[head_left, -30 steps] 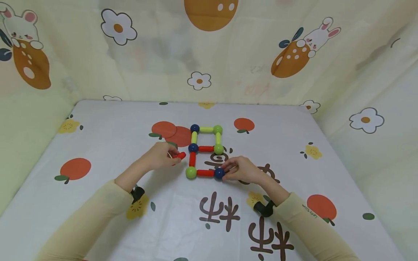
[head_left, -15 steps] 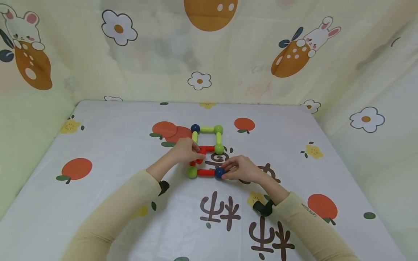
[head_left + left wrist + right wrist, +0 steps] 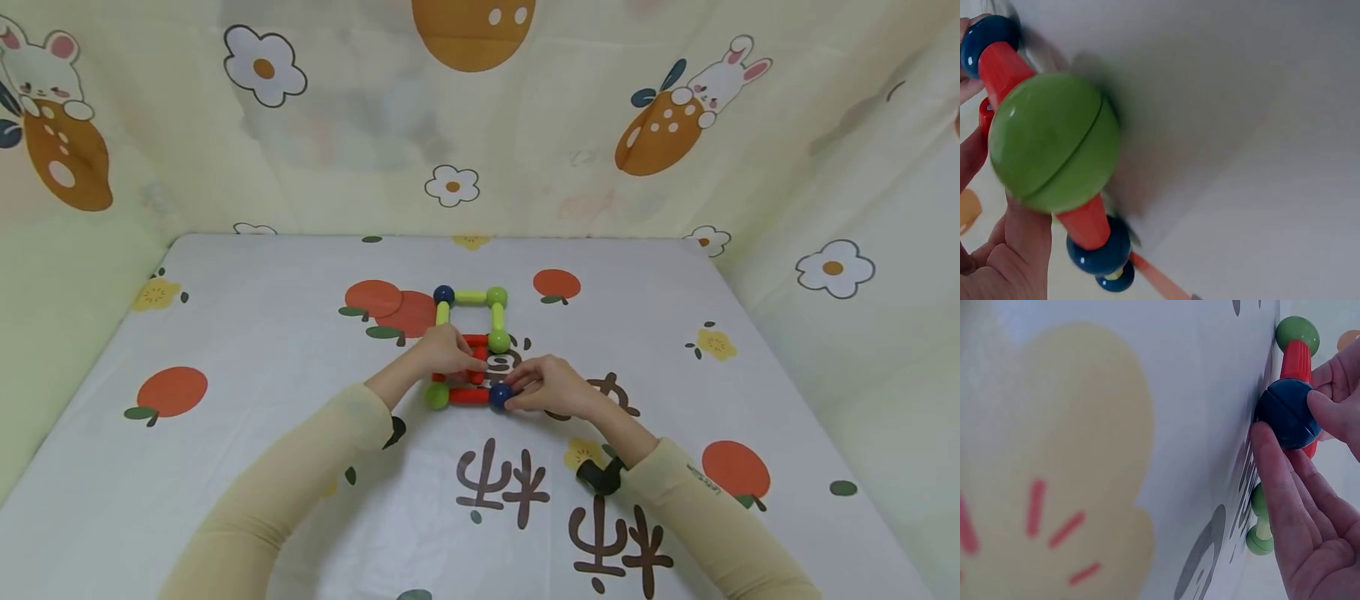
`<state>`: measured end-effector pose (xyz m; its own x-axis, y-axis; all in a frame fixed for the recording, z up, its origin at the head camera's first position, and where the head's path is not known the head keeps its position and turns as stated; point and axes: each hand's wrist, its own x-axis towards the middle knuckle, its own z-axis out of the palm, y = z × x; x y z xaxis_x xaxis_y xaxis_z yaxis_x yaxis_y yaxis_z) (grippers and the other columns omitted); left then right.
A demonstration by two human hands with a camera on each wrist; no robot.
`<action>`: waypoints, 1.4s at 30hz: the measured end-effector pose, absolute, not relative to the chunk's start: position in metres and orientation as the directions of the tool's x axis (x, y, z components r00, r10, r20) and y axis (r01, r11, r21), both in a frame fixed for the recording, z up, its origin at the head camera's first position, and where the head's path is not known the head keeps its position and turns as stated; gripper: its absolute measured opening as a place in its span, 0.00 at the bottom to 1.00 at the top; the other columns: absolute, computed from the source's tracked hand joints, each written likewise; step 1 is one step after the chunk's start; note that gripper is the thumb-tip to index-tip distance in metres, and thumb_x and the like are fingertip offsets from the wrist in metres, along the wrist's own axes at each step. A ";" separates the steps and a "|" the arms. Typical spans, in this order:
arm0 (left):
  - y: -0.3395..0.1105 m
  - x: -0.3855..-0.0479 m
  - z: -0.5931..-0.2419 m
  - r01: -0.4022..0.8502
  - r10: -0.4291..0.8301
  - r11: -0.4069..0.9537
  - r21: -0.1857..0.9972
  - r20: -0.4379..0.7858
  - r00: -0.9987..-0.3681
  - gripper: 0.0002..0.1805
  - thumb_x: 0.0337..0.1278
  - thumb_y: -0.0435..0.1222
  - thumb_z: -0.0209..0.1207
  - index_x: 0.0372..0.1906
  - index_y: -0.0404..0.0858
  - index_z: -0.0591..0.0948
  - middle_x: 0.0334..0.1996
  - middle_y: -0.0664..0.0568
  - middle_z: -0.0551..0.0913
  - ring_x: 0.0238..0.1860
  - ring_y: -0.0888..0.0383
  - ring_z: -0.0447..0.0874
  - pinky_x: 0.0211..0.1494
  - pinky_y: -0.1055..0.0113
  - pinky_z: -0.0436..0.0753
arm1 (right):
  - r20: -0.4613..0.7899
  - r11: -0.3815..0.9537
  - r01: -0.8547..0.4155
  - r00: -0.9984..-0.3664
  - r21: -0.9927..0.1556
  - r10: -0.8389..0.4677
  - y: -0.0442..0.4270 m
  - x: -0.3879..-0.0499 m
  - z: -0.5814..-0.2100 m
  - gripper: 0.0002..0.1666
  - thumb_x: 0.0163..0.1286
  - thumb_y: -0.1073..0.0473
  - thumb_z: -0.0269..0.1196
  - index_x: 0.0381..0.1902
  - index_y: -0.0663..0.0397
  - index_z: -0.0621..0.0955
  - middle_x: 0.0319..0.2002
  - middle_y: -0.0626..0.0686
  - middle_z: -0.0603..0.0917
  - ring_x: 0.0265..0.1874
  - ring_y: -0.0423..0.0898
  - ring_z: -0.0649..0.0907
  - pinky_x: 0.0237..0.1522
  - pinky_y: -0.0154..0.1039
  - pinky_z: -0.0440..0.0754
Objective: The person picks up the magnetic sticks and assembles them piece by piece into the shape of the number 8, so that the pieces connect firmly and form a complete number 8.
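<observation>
In the head view my left hand (image 3: 446, 350) pinches a short red rod (image 3: 478, 365) inside the open-sided lower part of a flat frame of rods and balls. My right hand (image 3: 555, 387) holds the dark blue ball (image 3: 500, 396) at the frame's near right corner between fingers and thumb. Another red rod (image 3: 468, 397) joins that ball to a green ball (image 3: 437, 396), which looms large in the left wrist view. The held rod stands close above the blue ball; whether they touch cannot be told. My left hand hides the frame's middle left joint.
Beyond the hands lies the frame's upper square, with yellow-green rods (image 3: 471, 297), a blue ball (image 3: 444, 294) and two green balls (image 3: 497, 296). A printed white cloth (image 3: 262, 333) covers the table. A patterned curtain (image 3: 360, 150) rises behind it.
My left hand has moved right with the red rod, from left of the frame to inside its lower part, and the rod has turned upright in view. My right hand stays on the blue ball.
</observation>
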<state>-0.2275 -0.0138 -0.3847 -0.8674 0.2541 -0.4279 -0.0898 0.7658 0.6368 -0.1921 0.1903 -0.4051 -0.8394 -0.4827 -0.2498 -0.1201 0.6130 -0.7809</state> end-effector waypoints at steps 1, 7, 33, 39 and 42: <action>-0.013 -0.228 -0.386 -0.099 0.245 0.767 0.634 -0.433 -0.868 0.15 0.49 0.46 0.65 0.30 0.36 0.81 0.21 0.51 0.77 0.27 0.57 0.73 0.27 0.71 0.69 | -0.250 0.614 -0.121 -0.839 -0.780 -0.483 0.190 -0.192 -0.405 0.21 0.53 0.61 0.69 0.44 0.65 0.80 0.39 0.57 0.83 0.38 0.48 0.83 0.38 0.36 0.80; -0.005 -0.229 -0.394 -0.170 0.216 0.740 0.651 -0.468 -0.857 0.17 0.49 0.46 0.65 0.20 0.35 0.80 0.15 0.53 0.74 0.25 0.59 0.73 0.27 0.72 0.66 | -0.252 0.610 -0.117 -0.838 -0.784 -0.484 0.188 -0.193 -0.405 0.21 0.53 0.60 0.69 0.44 0.65 0.80 0.39 0.57 0.83 0.37 0.48 0.83 0.38 0.36 0.80; 0.013 -0.230 -0.402 -0.252 0.236 0.637 0.729 -0.496 -0.836 0.12 0.50 0.40 0.65 0.24 0.34 0.84 0.18 0.49 0.81 0.23 0.59 0.80 0.31 0.73 0.75 | -0.223 0.577 -0.136 -0.832 -0.806 -0.508 0.189 -0.196 -0.407 0.18 0.52 0.62 0.70 0.39 0.64 0.80 0.34 0.55 0.84 0.35 0.46 0.84 0.37 0.36 0.80; 0.015 -0.225 -0.405 -0.197 0.261 0.652 0.732 -0.461 -0.848 0.12 0.50 0.40 0.64 0.25 0.33 0.84 0.17 0.49 0.80 0.22 0.59 0.79 0.27 0.75 0.73 | -0.233 0.579 -0.137 -0.823 -0.803 -0.519 0.190 -0.193 -0.409 0.17 0.51 0.62 0.70 0.39 0.64 0.79 0.33 0.54 0.84 0.34 0.46 0.84 0.37 0.37 0.80; 0.013 -0.222 -0.405 -0.104 0.288 0.688 0.718 -0.402 -0.869 0.13 0.52 0.41 0.63 0.29 0.32 0.85 0.18 0.49 0.80 0.22 0.59 0.78 0.26 0.75 0.73 | -0.228 0.580 -0.158 -0.813 -0.799 -0.536 0.191 -0.192 -0.410 0.18 0.52 0.61 0.70 0.39 0.64 0.79 0.34 0.54 0.83 0.34 0.46 0.84 0.38 0.37 0.80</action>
